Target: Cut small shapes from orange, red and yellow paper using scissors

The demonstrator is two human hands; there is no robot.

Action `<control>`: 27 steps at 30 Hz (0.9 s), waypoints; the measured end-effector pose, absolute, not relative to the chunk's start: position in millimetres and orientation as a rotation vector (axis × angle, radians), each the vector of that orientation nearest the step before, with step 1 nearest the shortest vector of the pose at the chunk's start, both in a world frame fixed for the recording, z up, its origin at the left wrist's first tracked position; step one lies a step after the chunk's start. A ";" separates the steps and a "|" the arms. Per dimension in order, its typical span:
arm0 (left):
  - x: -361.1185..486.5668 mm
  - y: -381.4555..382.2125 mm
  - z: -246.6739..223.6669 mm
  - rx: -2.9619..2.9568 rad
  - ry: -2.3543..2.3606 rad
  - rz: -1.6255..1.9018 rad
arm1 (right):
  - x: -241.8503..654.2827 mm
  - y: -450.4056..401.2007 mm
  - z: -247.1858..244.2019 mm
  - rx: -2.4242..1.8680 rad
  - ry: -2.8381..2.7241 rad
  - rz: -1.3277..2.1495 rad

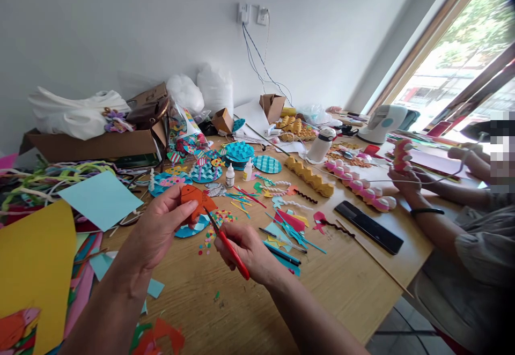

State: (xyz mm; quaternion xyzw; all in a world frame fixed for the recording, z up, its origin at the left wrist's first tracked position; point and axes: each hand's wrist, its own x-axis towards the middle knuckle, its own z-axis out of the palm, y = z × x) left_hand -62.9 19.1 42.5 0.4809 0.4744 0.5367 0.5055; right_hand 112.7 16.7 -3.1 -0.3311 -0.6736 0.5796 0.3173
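- I have the left hand (pixel 161 223) raised over the near side of the wooden table, thumb and fingers pinched narrow on an orange paper fish cut-out (pixel 190 196) with dark drawn lines.
- My right hand (pixel 245 250) is closed around a pair of red-handled scissors (pixel 234 254); the dark blades point up and to the left, at the fish's lower right edge. I cannot tell how far the blades are parted.
- The fish sits in front of the left fingertips, above a round blue plate (pixel 192 230) partly hidden behind it.
- Just right of that plate I see multicoloured paper dots (pixel 224 216) scattered on the wood.
- Beyond the hands I have two small white plastic bottles (pixel 229 176) standing upright, close together.
- Right of my right hand lie slim dark pens (pixel 282 253), then a dark pink paper fish (pixel 319 222) on a brown twisted stem, and a black smartphone (pixel 369 227).
- On my left, a light blue paper square (pixel 102 199) lies near a large yellow paper sheet (pixel 34 266); orange paper scraps (pixel 171 334) are at the bottom edge.
- At far right, another person's hand (pixel 405 183) grips a pink and yellow bumpy strip (pixel 402 154).
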 end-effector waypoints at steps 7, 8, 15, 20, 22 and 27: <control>-52.4 19.6 37.2 1.092 1.092 1.333 | 104.9 15.9 -12.4 -0.774 -1.473 1.750; -52.4 19.7 35.5 1.096 1.084 1.326 | 104.3 15.8 -12.2 -0.756 -1.444 1.764; -53.4 20.9 29.8 1.107 1.079 1.292 | 103.2 15.1 -11.7 -0.717 -1.379 1.819; -50.6 19.9 29.3 1.099 1.056 1.258 | 103.2 14.9 -10.5 -0.749 -1.392 1.806; -49.1 19.4 30.2 1.095 1.041 1.241 | 103.2 15.2 -9.7 -0.757 -1.387 1.790; -45.9 18.3 34.2 1.129 1.024 1.218 | 103.9 15.2 -8.3 -0.764 -1.386 1.771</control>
